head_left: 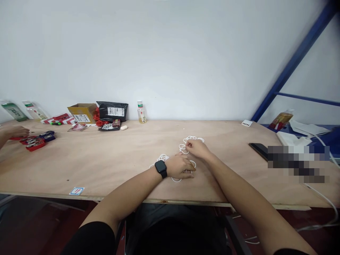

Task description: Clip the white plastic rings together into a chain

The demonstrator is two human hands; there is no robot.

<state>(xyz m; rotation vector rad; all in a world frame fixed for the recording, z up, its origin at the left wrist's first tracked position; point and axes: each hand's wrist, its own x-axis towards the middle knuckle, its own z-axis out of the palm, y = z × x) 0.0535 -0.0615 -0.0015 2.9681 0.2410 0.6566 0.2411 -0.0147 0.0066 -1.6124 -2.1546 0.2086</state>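
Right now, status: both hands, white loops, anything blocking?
Left hand lying over some white loops, partly hiding them. Right hand curled beside others, grip unclear. Loops scattered on the wooden table.

White rings are spread across a wooden table — some are partly covered by the left hand, above which a black watch is worn. Others are met by the curled right hand; whether one is gripped cannot be told. At far left, red cases are neared by another person's hand.
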